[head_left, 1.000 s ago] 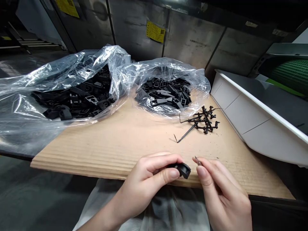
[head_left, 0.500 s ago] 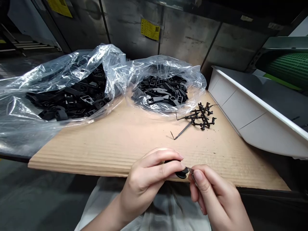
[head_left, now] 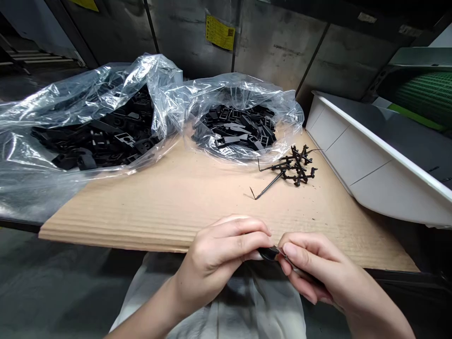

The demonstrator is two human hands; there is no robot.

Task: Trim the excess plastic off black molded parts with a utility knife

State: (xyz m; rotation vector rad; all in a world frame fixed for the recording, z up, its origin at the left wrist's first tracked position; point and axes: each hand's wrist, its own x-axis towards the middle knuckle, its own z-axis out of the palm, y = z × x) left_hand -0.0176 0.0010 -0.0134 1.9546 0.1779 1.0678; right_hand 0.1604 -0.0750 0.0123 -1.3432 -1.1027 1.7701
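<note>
My left hand (head_left: 222, 256) pinches a small black plastic part (head_left: 269, 253) just over the front edge of the cardboard. Fingers cover most of that part; only its rounded end shows. My right hand (head_left: 310, 263) is closed on a slim metal blade (head_left: 298, 270), whose tip meets the exposed end of the part. The blade's back end is hidden in the palm. Beyond my hands, a small heap of black plastic sprue pieces (head_left: 298, 165) lies on the cardboard sheet (head_left: 148, 207).
Behind the cardboard stand two clear plastic bags full of black plastic parts, one at left (head_left: 106, 136) and one in the middle (head_left: 236, 127). A white bin (head_left: 367, 160) borders the right side. Metal panels (head_left: 275, 52) with a yellow label (head_left: 219, 33) close off the back.
My right hand has turned and shifted slightly, so more of the blade shows along its fingers. My left hand keeps its hold on the black part. The view has tilted slightly.
</note>
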